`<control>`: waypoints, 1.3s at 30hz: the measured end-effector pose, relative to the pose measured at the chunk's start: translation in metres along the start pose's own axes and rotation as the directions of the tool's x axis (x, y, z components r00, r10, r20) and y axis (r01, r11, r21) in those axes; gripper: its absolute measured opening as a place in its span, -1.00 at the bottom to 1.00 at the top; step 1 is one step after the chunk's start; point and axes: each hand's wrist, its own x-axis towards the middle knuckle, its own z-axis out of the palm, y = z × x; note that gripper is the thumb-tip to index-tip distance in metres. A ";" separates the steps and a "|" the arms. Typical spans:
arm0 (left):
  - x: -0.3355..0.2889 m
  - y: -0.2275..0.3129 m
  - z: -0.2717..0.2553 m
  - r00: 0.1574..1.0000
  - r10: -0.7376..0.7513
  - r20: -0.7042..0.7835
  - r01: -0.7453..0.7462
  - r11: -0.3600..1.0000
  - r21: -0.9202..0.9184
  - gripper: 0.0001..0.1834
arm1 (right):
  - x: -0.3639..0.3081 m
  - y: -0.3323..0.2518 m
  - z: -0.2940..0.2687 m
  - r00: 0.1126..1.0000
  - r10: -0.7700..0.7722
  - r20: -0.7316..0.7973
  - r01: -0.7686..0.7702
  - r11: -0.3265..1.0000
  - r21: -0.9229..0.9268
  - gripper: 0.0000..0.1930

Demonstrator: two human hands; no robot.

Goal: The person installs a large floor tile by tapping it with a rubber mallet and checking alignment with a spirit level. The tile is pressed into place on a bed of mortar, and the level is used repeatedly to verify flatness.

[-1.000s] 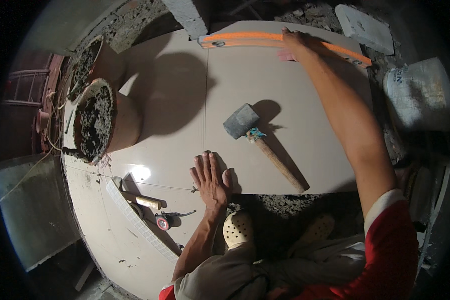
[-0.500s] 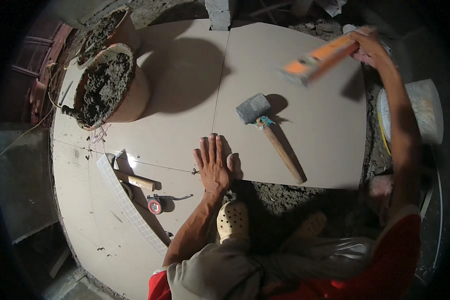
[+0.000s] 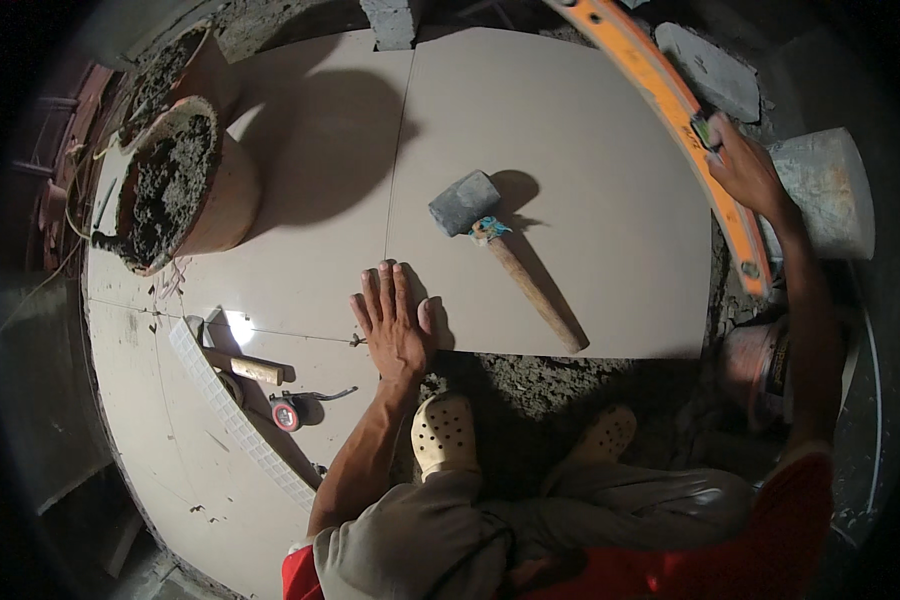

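Observation:
My left hand (image 3: pixel 395 318) lies flat with fingers spread on the near edge of a large beige floor tile (image 3: pixel 560 180), at the joint with the neighbouring tile. My right hand (image 3: pixel 745 170) is out at the right, gripping a long orange spirit level (image 3: pixel 670 110) that runs along the tile's right edge, lifted off it. A rubber mallet (image 3: pixel 500 250) with a grey head and wooden handle rests on the tile between both hands.
Two buckets of mortar (image 3: pixel 175 190) stand at the left on the tiles. A trowel (image 3: pixel 240 365), a small tape measure (image 3: pixel 288 413) and a white notched strip (image 3: pixel 235 420) lie at lower left. Wet mortar bed (image 3: pixel 570 385) is under my feet. A grey bucket (image 3: pixel 830 190) stands at right.
My right hand has swung the orange level from the far edge of the tile round to its right side. My left hand stays flat on the tile.

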 end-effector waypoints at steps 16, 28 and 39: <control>0.000 -0.001 -0.003 0.997 -0.025 0.074 0.024 0.999 0.023 -0.22 | 0.202 0.053 0.114 0.957 -0.288 0.017 0.284 0.930 -0.232 -0.42; 0.001 0.001 -0.008 0.994 -0.028 0.106 0.029 1.000 -0.007 -0.23 | 0.236 0.062 0.144 0.976 -0.191 0.103 0.213 0.937 -0.278 -0.43; 0.000 0.000 -0.006 0.997 -0.021 0.077 0.023 1.000 -0.020 -0.22 | 0.243 0.072 0.157 0.954 -0.296 0.039 0.297 0.924 -0.240 -0.42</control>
